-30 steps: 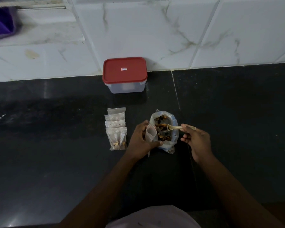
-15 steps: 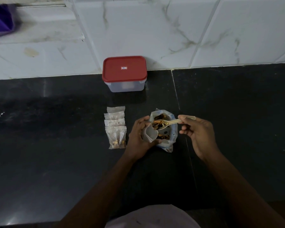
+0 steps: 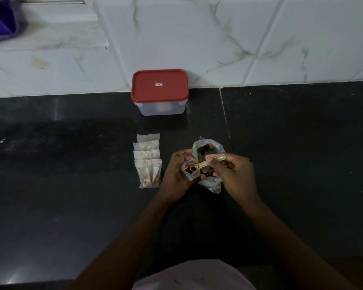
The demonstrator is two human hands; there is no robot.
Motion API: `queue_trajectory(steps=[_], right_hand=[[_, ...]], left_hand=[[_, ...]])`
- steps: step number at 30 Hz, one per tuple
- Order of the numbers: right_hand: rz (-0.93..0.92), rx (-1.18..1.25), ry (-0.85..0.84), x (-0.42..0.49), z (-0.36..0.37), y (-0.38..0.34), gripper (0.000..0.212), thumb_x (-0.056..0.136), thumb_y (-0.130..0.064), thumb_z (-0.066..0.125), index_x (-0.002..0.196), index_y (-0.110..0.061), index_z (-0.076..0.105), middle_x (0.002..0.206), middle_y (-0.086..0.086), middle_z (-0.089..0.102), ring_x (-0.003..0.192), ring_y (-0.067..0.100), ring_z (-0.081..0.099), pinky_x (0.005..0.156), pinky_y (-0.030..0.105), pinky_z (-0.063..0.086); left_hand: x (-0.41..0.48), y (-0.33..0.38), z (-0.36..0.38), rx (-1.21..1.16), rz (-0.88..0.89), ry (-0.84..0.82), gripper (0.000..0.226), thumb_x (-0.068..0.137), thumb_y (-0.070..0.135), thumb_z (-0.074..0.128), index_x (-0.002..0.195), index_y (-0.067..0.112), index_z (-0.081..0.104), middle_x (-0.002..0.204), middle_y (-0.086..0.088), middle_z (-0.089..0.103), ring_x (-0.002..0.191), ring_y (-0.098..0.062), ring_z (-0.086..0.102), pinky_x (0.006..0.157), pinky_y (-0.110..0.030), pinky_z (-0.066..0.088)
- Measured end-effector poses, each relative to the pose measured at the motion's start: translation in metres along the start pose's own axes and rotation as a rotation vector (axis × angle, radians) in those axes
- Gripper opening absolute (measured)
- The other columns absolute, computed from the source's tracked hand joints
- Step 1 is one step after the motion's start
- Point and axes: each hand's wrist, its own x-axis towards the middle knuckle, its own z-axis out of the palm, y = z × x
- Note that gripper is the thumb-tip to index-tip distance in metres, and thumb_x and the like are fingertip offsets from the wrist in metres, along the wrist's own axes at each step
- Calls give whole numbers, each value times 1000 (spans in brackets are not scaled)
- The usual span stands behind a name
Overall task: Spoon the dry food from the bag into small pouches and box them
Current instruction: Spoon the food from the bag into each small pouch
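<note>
The right grip [image 3: 233, 172] pinches the handle of a pale spoon [image 3: 206, 163] between thumb and curled fingers. The left grip [image 3: 176, 172] is curled round a small pouch [image 3: 189, 176] and holds its mouth agape.

The spoon's long axis runs from the right grip leftward and slightly down to the left grip. Its loaded bowl is at the pouch mouth, though whether it is inside or just over the rim cannot be told. The pouch therefore lies straight off the spoon's tip, with little but the spoon's length between the two grips.

The bag [image 3: 215, 146] of dry food [image 3: 203, 150] stands on the counter [image 3: 71, 185] between and just beyond the grips.

The next move is probably a roll of the spoon about its handle to tip the load in. The mouth looks barely wider than the bowl, so pieces may spill over its near lip.

Just left of the left grip lies a row of pouches [image 3: 148, 164], the nearest showing food. Well beyond both grips stands the box [image 3: 161, 108], with its red lid [image 3: 159, 80] on.
</note>
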Motion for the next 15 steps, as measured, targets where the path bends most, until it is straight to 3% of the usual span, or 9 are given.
queue_trajectory(steps=[3, 6, 9, 13, 15], right_hand=[[-78, -109, -32, 0, 8, -4, 13, 92, -11, 74, 103, -16, 78, 88, -15, 75, 84, -2, 72, 74, 19, 59], [-251, -257, -59, -1, 10, -8, 14, 91, -10, 74, 104, -12, 78, 90, -17, 70, 85, -7, 69, 72, 10, 54], [-381, -437, -137, 0, 7, -3, 17, 92, -16, 73, 109, -16, 77, 104, -7, 72, 90, 1, 68, 80, 18, 56], [-412, -543, -197, -4, 6, 0, 22, 96, -23, 66, 116, -18, 74, 115, -5, 68, 101, 4, 65, 85, 27, 58], [-406, -541, -200, -5, 6, -1, 24, 97, -28, 63, 116, -18, 74, 115, -6, 67, 100, 5, 65, 84, 28, 58]], left_hand=[[-1, -3, 1, 42, -30, -17, 59, 78, 46, 80, 127, 23, 58, 138, 4, 47, 129, -15, 52, 106, -46, 49], [-2, -2, 2, 93, -24, -27, 46, 79, 52, 75, 118, 35, 57, 130, 5, 49, 124, -17, 50, 103, -49, 47], [-3, -1, 1, 89, -44, -26, 39, 80, 52, 70, 111, 32, 57, 123, 5, 51, 114, -17, 51, 96, -49, 46], [-5, -1, 0, 68, -72, -43, 42, 82, 52, 66, 111, 23, 58, 117, 5, 51, 107, -11, 49, 90, -42, 47], [-5, -2, 1, 54, -77, -42, 37, 84, 50, 66, 109, 25, 57, 115, 5, 52, 106, -13, 50, 90, -45, 48]])
